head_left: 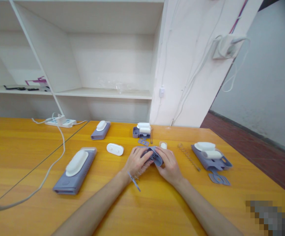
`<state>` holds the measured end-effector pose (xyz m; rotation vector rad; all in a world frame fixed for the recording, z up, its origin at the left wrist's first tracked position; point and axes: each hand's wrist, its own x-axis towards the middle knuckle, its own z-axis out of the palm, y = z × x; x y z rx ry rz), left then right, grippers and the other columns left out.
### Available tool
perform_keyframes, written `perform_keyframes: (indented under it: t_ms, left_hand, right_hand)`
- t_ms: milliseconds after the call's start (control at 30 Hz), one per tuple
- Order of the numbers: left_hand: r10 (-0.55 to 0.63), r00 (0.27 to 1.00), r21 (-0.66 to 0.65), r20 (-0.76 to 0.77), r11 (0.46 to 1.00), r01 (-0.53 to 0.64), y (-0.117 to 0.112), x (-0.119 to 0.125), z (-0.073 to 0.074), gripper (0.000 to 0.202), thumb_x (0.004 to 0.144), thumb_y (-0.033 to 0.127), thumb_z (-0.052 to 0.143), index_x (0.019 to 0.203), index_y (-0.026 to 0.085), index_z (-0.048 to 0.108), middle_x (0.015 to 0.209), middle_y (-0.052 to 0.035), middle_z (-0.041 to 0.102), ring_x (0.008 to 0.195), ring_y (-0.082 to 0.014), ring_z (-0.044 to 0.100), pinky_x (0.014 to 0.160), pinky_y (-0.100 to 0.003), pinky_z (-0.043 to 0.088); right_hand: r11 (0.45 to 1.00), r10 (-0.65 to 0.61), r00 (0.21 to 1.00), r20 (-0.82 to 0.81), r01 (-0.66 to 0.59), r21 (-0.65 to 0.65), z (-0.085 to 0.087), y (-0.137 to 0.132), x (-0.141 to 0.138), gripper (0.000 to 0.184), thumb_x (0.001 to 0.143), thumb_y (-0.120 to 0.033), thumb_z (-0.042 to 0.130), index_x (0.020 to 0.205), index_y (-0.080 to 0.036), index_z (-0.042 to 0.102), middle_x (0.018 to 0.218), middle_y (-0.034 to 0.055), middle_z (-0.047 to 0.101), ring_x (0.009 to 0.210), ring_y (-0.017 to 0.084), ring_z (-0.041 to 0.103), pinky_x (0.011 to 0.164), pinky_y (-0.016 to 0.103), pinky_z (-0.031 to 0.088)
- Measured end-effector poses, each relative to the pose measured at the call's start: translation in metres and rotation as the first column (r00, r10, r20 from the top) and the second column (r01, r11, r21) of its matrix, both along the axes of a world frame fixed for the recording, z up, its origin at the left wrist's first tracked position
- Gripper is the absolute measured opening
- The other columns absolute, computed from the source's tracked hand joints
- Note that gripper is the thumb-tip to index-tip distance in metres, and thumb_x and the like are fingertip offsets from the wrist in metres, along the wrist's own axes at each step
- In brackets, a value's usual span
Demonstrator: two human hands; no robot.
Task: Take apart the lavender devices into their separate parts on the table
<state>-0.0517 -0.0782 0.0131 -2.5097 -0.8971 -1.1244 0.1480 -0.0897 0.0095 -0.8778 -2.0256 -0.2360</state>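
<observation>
Both my hands meet at the middle of the orange table [22, 154] around a small grey-purple plastic part [156, 156]. My left hand [136, 161] curls its fingers on the part's left side, and a coiled metal spring [142, 169] lies under it. My right hand [168, 164] grips the part from the right. A thin bluish strip [134, 181] lies by my left wrist. A small white piece [163, 145] sits just behind my right hand.
A large grey case with a white oval top [75, 170] lies at left, a smaller one [100, 130] behind it, and a white oval cap [115, 149] between. More grey and white parts [210, 156] and a long spring [188, 156] lie right. A power strip [60, 122] and cable [46, 170] are at left.
</observation>
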Motion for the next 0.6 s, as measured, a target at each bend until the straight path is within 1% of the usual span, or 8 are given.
perform_keyframes:
  t_ms: [200, 333, 600]
  left_hand:
    - [-0.004, 0.999, 0.078, 0.046, 0.997, 0.000, -0.0027, 0.0007, 0.0031, 0.030, 0.085, 0.032, 0.055, 0.114, 0.025, 0.056, 0.114, -0.0109, 0.054, 0.105, -0.0217, 0.051, 0.087, -0.040, 0.044]
    - [-0.040, 0.997, 0.111, 0.064, 0.993, 0.033, -0.0019, 0.0014, 0.0029, 0.023, 0.083, 0.027, 0.057, 0.106, 0.023, 0.059, 0.111, -0.0101, 0.056, 0.105, -0.0209, 0.051, 0.089, -0.040, 0.044]
    - [-0.062, 0.996, 0.083, 0.071, 0.995, 0.056, -0.0007, 0.0000, 0.0010, 0.020, 0.085, 0.022, 0.054, 0.105, 0.020, 0.057, 0.115, -0.0096, 0.060, 0.111, -0.0183, 0.053, 0.094, -0.039, 0.041]
  right_hand:
    - [1.000, 0.000, 1.000, 0.026, 0.000, -0.001, 0.0002, -0.0014, -0.0021, 0.051, 0.082, -0.017, 0.052, 0.132, -0.023, 0.043, 0.125, 0.0115, 0.055, 0.110, 0.024, 0.054, 0.091, 0.043, 0.044]
    - [1.000, -0.001, 0.999, 0.035, 0.002, -0.007, -0.0012, -0.0008, -0.0032, 0.050, 0.083, -0.015, 0.051, 0.132, -0.023, 0.044, 0.125, 0.0111, 0.055, 0.111, 0.023, 0.053, 0.091, 0.043, 0.043]
    - [1.000, -0.013, 0.998, 0.055, 0.014, -0.025, -0.0017, 0.0001, -0.0033, 0.050, 0.082, -0.014, 0.051, 0.131, -0.022, 0.044, 0.126, 0.0106, 0.055, 0.112, 0.023, 0.052, 0.091, 0.042, 0.042]
